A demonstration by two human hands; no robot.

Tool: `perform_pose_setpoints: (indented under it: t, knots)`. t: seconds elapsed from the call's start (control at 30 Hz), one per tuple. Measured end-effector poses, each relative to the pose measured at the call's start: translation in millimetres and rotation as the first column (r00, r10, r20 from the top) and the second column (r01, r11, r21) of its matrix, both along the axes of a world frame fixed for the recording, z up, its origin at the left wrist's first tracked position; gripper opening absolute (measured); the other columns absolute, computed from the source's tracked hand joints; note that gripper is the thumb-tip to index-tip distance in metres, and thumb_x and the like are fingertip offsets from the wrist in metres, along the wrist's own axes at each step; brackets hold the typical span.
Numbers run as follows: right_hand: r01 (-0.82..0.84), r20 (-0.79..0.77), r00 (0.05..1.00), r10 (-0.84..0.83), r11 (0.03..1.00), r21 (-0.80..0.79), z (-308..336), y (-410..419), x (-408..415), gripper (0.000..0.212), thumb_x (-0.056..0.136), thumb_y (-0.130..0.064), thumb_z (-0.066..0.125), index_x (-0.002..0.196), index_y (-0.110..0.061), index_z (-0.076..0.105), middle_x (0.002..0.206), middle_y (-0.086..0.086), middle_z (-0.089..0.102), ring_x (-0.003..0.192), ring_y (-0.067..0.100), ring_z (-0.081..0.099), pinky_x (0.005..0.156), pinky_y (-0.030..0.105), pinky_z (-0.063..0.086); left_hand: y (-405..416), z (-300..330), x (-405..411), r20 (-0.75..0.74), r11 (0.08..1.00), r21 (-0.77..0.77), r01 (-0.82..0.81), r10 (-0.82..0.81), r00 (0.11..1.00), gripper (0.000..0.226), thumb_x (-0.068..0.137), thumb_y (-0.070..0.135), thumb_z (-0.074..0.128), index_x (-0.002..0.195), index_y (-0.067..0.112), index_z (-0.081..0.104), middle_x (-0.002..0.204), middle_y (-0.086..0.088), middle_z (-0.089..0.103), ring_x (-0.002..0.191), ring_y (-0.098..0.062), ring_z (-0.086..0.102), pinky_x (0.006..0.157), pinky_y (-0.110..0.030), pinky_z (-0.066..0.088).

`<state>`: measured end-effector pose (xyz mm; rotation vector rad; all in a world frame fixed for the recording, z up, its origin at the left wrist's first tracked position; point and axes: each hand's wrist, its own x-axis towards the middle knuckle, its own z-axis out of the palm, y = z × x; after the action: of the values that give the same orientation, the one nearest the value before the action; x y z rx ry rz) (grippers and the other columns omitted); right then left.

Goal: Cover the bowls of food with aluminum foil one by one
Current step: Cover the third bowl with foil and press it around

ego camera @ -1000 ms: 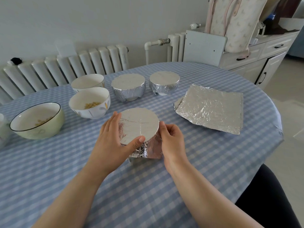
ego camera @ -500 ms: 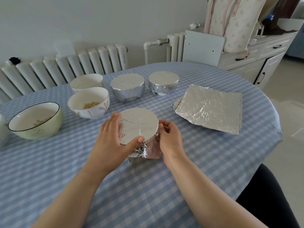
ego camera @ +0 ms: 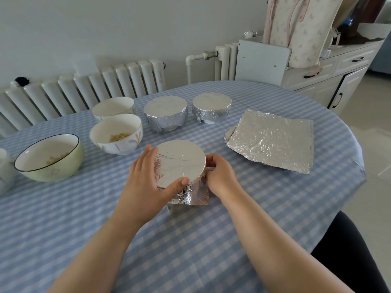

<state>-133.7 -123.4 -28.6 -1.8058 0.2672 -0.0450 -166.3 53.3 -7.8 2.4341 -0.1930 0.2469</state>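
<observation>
Checked tablecloth covered table. Foil-topped bowl sat directly between hands, close to body. Left hand cupped its left wall, thumb on rim; right hand pinched foil skirt on right. Loose flap hung at near-right, nearer right hand.

In front of me stands a foil-covered bowl, its foil skirt crumpled down the side. Two wrapped bowls stand behind it, three open bowls to my left, and a stack of foil sheets lies flat on my right.
</observation>
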Motion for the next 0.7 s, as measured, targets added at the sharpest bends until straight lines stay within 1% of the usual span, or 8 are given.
perform_pose_setpoints:
  t: [0.07,0.13,0.27,0.37,0.43,0.57,0.63,0.7]
  knots:
    - [0.070,0.061,0.996,-0.065,0.994,-0.082,-3.8,-3.0,1.1,0.020,0.096,-0.012,0.046,0.104,-0.026,0.057,0.105,-0.003,0.066,0.096,0.018,0.064,0.087,0.033,0.052,-0.7,0.6,-0.3,-0.006,1.000,0.006,-0.004,0.004,1.000,0.123,0.056,0.091,0.041,0.154,0.021,0.019,0.164,0.003,0.010,0.149,-0.012,0.009,0.120,-0.035,0.018]
    - [0.156,0.136,0.980,-0.145,0.984,-0.080,-2.5,-2.9,-7.2,0.013,0.102,-0.029,0.041,0.098,-0.027,0.054,0.104,-0.004,0.066,0.097,0.020,0.063,0.088,0.042,0.051,-1.4,2.0,-0.9,-0.017,0.999,0.033,-0.004,0.005,1.000,0.122,0.056,0.092,0.037,0.154,0.021,0.021,0.164,0.004,0.007,0.149,-0.012,0.008,0.119,-0.035,0.017]
    - [0.082,0.088,0.993,-0.081,0.997,-0.009,6.4,3.5,-29.9,0.031,0.094,-0.054,0.049,0.099,-0.025,0.057,0.095,-0.014,0.064,0.090,0.004,0.061,0.077,0.027,0.046,-2.3,5.6,-1.1,-0.055,0.997,0.081,-0.007,0.012,0.998,0.128,0.053,0.096,0.031,0.155,0.021,0.017,0.164,0.004,0.002,0.149,-0.012,0.003,0.119,-0.036,0.014]
    - [0.065,0.050,0.996,-0.071,0.990,0.122,7.9,7.7,-32.8,0.030,0.091,-0.048,0.060,0.102,-0.020,0.059,0.095,-0.014,0.063,0.090,0.001,0.061,0.076,0.022,0.046,-3.8,6.9,-2.9,-0.074,0.998,0.053,-0.029,0.033,0.997,0.138,0.045,0.103,0.026,0.155,0.022,0.016,0.164,0.003,0.002,0.150,-0.013,0.003,0.120,-0.039,0.015]
    - [0.041,0.045,0.998,-0.046,0.994,0.104,7.6,4.9,-26.3,0.026,0.091,-0.044,0.061,0.100,-0.020,0.061,0.093,-0.011,0.065,0.087,0.005,0.063,0.077,0.025,0.047,-7.3,7.7,-7.4,-0.071,0.997,0.045,-0.056,0.059,0.996,0.133,0.047,0.101,0.025,0.155,0.023,0.018,0.164,0.001,0.004,0.149,-0.015,0.004,0.119,-0.040,0.017]
    - [-0.111,0.043,0.993,0.111,0.994,0.012,19.6,-11.1,-3.7,0.022,0.091,-0.043,0.063,0.087,-0.022,0.063,0.078,-0.003,0.067,0.057,0.004,0.058,0.060,0.026,0.042,-10.3,10.4,-17.8,-0.005,0.993,0.056,-0.106,0.107,0.994,0.120,0.057,0.098,0.008,0.151,0.025,0.024,0.161,0.006,0.007,0.144,-0.021,0.014,0.112,-0.045,0.026]
    - [-0.181,0.029,0.982,0.184,0.980,-0.082,26.2,-19.1,2.9,0.024,0.092,-0.046,0.060,0.088,-0.023,0.066,0.086,0.001,0.071,0.065,0.004,0.058,0.065,0.025,0.040,-8.2,12.2,-19.4,0.055,0.988,0.089,-0.126,0.121,0.991,0.109,0.066,0.092,0.007,0.149,0.024,0.028,0.156,0.011,0.008,0.141,-0.026,0.021,0.109,-0.047,0.031]
    - [-0.206,0.036,0.977,0.211,0.972,-0.110,26.8,-23.6,4.7,0.026,0.092,-0.048,0.058,0.089,-0.024,0.067,0.093,0.005,0.072,0.073,0.008,0.060,0.069,0.026,0.041,-5.1,13.0,-18.0,0.105,0.972,0.175,-0.154,0.137,0.985,0.105,0.071,0.088,0.004,0.147,0.022,0.031,0.154,0.007,0.012,0.137,-0.031,0.030,0.106,-0.050,0.033]
